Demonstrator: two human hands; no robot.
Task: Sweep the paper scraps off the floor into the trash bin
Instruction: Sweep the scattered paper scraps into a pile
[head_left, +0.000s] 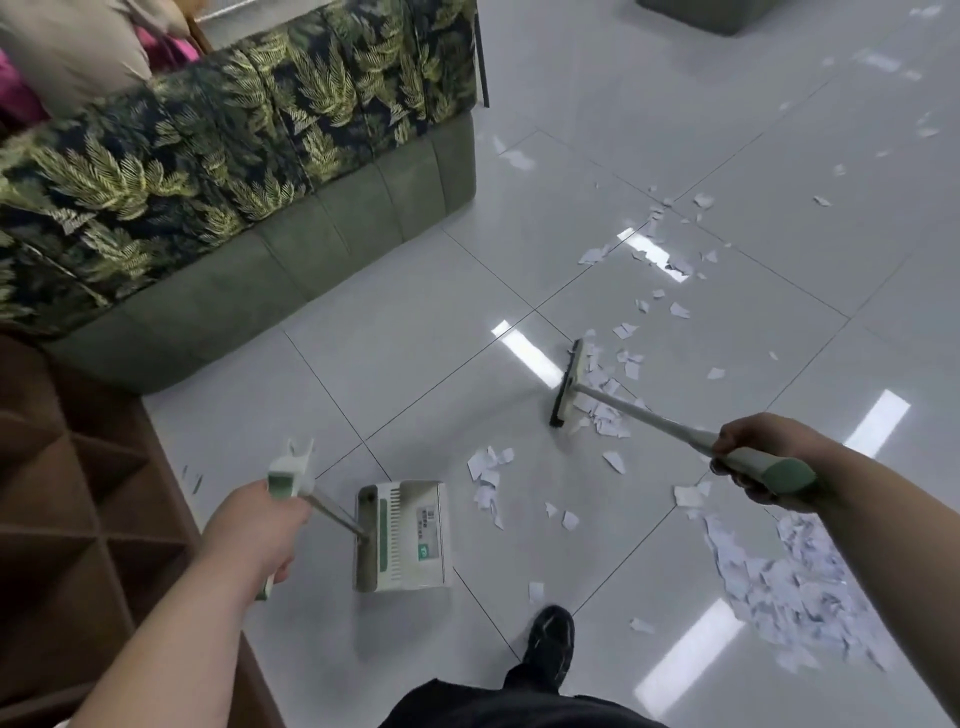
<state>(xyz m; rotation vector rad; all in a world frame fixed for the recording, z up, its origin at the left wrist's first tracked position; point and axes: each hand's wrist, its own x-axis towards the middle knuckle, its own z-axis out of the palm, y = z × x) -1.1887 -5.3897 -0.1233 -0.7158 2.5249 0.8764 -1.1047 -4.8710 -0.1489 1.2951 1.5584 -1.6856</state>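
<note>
White paper scraps (608, 410) littered the glossy tiled floor (415, 338) as a person worked with a broom (569, 384) and a long-handled dustpan (402, 535). The right grip (758, 457) was curled round the green end of the broom's handle. The broom head sat down on the tiles amid a trail of scraps running toward the far side of the room. The left grip (260, 525) clasped the dustpan's handle, with the pan standing on the floor near a small cluster of scraps and not far from a leaf-patterned sofa (208, 156). A larger heap (800, 587) lay beneath the right forearm. No trash bin was in view, and whether the pan held anything could not be told. The job appeared to be at its gathering stage. The next move would likely call for drawing the loose trail toward the pan's mouth before any tipping into the bin.
</note>
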